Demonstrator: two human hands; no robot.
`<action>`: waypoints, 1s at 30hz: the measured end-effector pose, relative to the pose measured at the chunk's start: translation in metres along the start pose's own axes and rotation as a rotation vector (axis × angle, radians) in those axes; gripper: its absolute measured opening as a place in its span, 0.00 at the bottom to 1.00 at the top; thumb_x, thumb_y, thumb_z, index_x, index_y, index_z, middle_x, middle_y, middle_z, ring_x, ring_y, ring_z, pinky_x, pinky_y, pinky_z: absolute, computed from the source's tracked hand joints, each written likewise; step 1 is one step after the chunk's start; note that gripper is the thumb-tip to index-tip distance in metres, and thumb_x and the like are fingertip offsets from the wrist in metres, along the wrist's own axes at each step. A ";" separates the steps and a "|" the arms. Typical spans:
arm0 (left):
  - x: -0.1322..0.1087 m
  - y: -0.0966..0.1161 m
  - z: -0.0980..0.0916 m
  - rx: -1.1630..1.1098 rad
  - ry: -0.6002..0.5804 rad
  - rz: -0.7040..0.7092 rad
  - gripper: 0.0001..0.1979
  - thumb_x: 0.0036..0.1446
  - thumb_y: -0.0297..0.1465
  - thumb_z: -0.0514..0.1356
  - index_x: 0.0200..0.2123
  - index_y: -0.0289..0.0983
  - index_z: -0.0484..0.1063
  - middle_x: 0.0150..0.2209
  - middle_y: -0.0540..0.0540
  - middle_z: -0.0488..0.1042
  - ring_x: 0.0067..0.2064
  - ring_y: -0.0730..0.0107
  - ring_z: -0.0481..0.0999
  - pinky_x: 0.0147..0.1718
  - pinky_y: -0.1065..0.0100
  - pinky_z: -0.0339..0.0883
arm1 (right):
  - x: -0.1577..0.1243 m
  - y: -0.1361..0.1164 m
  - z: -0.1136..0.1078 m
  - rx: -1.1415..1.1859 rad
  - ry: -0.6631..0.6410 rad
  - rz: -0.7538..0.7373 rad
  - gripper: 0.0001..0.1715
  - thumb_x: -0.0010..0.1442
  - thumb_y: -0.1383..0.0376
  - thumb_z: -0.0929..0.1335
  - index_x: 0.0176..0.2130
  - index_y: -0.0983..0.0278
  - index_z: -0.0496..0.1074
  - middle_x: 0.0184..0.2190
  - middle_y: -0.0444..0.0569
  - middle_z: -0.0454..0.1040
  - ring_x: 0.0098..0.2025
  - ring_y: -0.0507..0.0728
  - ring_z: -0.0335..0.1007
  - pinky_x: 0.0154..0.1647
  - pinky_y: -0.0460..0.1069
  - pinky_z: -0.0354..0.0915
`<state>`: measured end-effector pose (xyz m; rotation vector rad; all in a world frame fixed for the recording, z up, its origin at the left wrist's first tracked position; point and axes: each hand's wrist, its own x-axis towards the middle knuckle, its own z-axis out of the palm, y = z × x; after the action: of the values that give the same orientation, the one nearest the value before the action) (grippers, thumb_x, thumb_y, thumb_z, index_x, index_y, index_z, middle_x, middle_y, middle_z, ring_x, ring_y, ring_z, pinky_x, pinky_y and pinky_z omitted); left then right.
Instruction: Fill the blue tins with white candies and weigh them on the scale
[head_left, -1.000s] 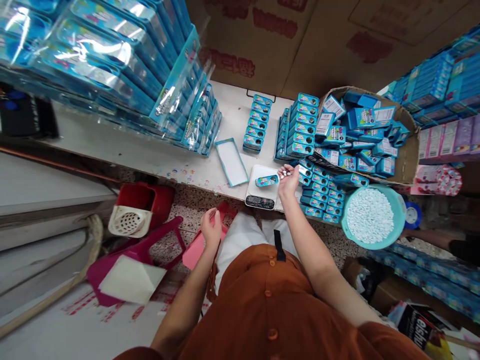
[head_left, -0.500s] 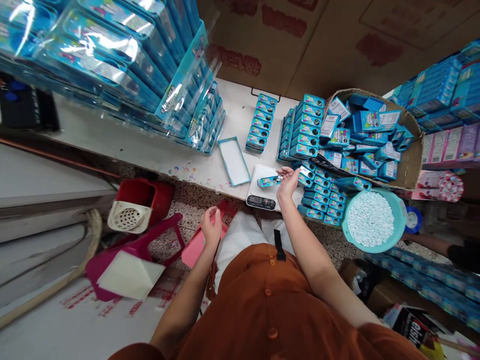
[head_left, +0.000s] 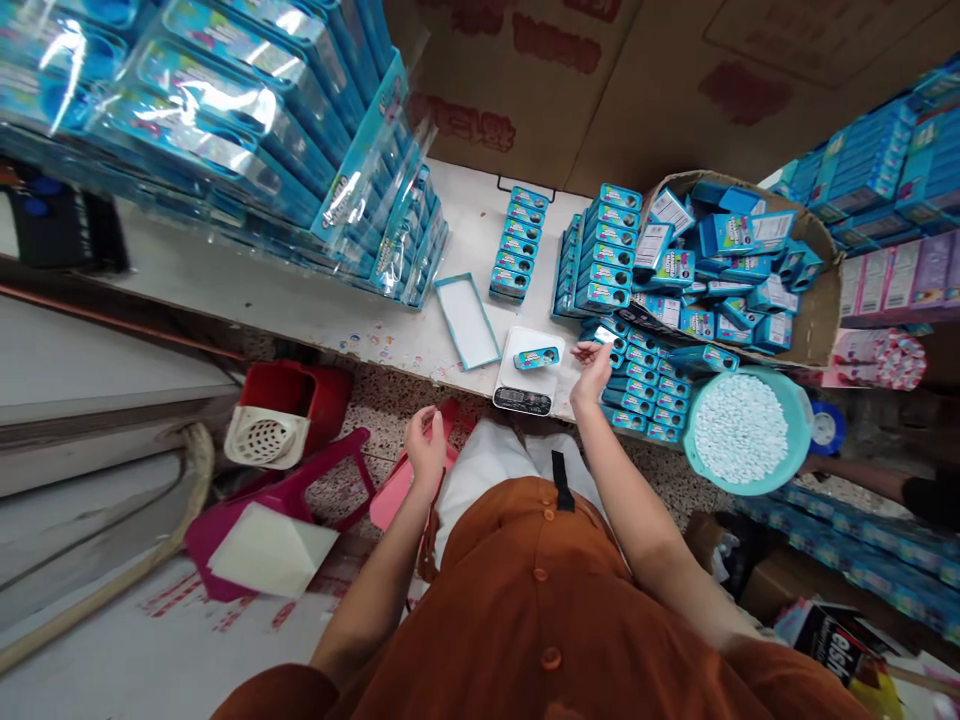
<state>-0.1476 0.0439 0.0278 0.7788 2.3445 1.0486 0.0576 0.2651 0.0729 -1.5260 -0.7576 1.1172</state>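
Note:
A small blue printed box [head_left: 539,358] with a dark round opening lies on a white digital kitchen scale [head_left: 523,400] at the table's front edge. Just right of the scale, my right hand [head_left: 592,375] hovers with fingers loosely bent and apart; I make out nothing in it. It is near rows of similar blue boxes [head_left: 641,385]. My left hand [head_left: 427,445] hangs in front of the table edge, empty, its thumb apart from half-bent fingers. To the right stands a turquoise bowl [head_left: 697,465] full of small white pellets [head_left: 741,428].
An open shallow tray [head_left: 469,322] lies left of the scale. Behind are a row of boxes [head_left: 517,245] and a carton [head_left: 821,330] of loose boxes. Wrapped packs [head_left: 247,150] are stacked at left. Another person's arm [head_left: 862,475] reaches in at right.
My right hand has drawn back to the right, away from the box on the scale, whose opening is now uncovered. My left hand stays nearly where it was.

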 end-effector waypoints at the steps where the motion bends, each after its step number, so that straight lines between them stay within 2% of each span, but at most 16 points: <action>1: 0.001 0.001 0.001 0.004 -0.002 0.007 0.14 0.60 0.40 0.54 0.43 0.37 0.71 0.42 0.42 0.74 0.46 0.64 0.71 0.49 0.61 0.64 | 0.001 0.000 -0.012 -0.012 0.016 -0.015 0.31 0.61 0.44 0.56 0.27 0.64 0.70 0.24 0.45 0.72 0.28 0.52 0.70 0.38 0.50 0.67; 5: 0.010 0.008 0.006 0.036 -0.035 0.055 0.14 0.60 0.40 0.55 0.42 0.37 0.71 0.41 0.43 0.74 0.45 0.64 0.72 0.50 0.60 0.63 | 0.001 0.002 -0.066 -0.114 0.101 -0.045 0.31 0.60 0.44 0.57 0.27 0.64 0.70 0.24 0.46 0.72 0.28 0.52 0.70 0.37 0.50 0.67; 11: 0.021 0.030 0.021 0.058 -0.084 0.148 0.14 0.60 0.39 0.54 0.42 0.38 0.71 0.41 0.43 0.75 0.46 0.63 0.72 0.51 0.60 0.63 | -0.010 0.006 -0.147 -0.241 0.258 -0.017 0.32 0.59 0.42 0.55 0.27 0.64 0.69 0.23 0.47 0.72 0.27 0.54 0.69 0.36 0.51 0.67; 15: 0.022 0.046 0.032 0.062 -0.132 0.196 0.13 0.59 0.39 0.54 0.42 0.38 0.71 0.41 0.43 0.75 0.46 0.62 0.72 0.50 0.60 0.63 | -0.022 0.010 -0.187 -0.228 0.358 -0.018 0.32 0.59 0.42 0.56 0.27 0.64 0.69 0.22 0.47 0.71 0.26 0.54 0.69 0.34 0.52 0.67; 20: 0.026 0.063 0.040 0.081 -0.204 0.278 0.13 0.59 0.38 0.54 0.41 0.38 0.72 0.41 0.43 0.75 0.47 0.61 0.72 0.50 0.60 0.62 | -0.025 0.021 -0.225 -0.256 0.461 -0.038 0.30 0.57 0.43 0.58 0.28 0.65 0.69 0.23 0.47 0.71 0.26 0.54 0.67 0.33 0.50 0.65; 23: 0.029 0.069 0.043 0.099 -0.207 0.330 0.14 0.59 0.39 0.54 0.41 0.37 0.72 0.41 0.43 0.75 0.46 0.61 0.72 0.51 0.59 0.62 | -0.006 0.020 -0.255 -0.404 0.510 -0.054 0.27 0.56 0.45 0.60 0.31 0.65 0.70 0.26 0.48 0.72 0.30 0.55 0.68 0.37 0.51 0.65; 27: 0.029 0.074 0.046 0.125 -0.173 0.353 0.15 0.59 0.40 0.54 0.42 0.37 0.72 0.41 0.42 0.75 0.46 0.61 0.72 0.51 0.58 0.63 | 0.039 0.005 -0.308 -0.729 0.617 -0.144 0.23 0.57 0.52 0.60 0.35 0.67 0.72 0.34 0.54 0.73 0.38 0.57 0.67 0.45 0.53 0.62; 30: 0.019 0.076 0.045 0.142 -0.135 0.338 0.15 0.59 0.40 0.54 0.42 0.37 0.72 0.42 0.42 0.75 0.47 0.60 0.72 0.51 0.57 0.63 | 0.070 -0.003 -0.341 -0.939 0.488 -0.157 0.19 0.55 0.58 0.63 0.40 0.68 0.72 0.39 0.56 0.72 0.40 0.58 0.66 0.48 0.54 0.61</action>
<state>-0.1114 0.1213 0.0563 1.2930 2.2383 0.9314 0.3994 0.2013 0.0623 -2.3349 -1.0937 0.1948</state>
